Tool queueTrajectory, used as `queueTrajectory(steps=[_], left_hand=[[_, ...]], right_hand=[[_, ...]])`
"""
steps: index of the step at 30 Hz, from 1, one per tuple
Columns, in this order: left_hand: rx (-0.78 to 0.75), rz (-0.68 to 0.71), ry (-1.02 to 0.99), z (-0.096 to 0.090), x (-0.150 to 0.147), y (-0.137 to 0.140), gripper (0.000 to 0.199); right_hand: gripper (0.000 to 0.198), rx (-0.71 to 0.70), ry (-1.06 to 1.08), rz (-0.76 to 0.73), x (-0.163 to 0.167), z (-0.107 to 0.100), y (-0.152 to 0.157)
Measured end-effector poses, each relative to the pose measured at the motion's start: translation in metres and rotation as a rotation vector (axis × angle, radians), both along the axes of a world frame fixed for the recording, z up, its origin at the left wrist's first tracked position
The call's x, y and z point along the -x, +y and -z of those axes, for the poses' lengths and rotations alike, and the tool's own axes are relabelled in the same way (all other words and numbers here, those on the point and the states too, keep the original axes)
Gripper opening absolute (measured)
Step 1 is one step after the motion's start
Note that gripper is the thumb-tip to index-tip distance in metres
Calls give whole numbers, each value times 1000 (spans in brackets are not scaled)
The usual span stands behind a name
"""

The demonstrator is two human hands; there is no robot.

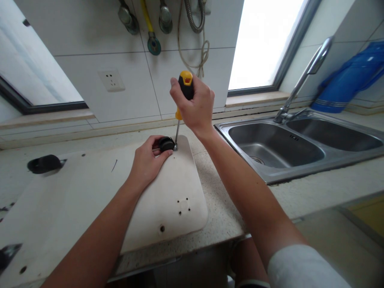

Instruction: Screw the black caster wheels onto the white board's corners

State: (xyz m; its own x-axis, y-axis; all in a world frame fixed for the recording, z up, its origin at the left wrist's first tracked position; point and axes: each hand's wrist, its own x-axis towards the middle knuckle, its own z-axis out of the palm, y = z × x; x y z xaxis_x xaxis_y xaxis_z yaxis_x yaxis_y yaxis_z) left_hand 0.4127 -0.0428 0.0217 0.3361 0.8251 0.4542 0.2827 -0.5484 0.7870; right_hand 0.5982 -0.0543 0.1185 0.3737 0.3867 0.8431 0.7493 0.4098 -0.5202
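A yellow and black screwdriver stands almost upright, its handle wrapped by my right hand. The shaft runs down to the metal plate of a black caster wheel near the far right corner of a white board. My left hand is closed on that caster, thumb and fingers on either side of it. Bare screw holes show in the board's near right corner. More casters sit on the left: one black caster at the far side and another at the near side, partly cut off.
A thin loose screw lies on the board. The board rests on a speckled countertop. To the right is a double steel sink with a faucet and a blue container. Pipe valves and a wall socket are behind.
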Motion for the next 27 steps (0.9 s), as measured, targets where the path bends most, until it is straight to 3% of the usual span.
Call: queueTrajectory(steps=[19, 27], left_hand=[[1, 5, -3, -2, -2, -2, 47], [-17, -13, 4, -2, -4, -3, 47]], right_hand=[[36, 65, -64, 53, 8, 3, 1], [32, 122, -241, 33, 4, -4, -9]])
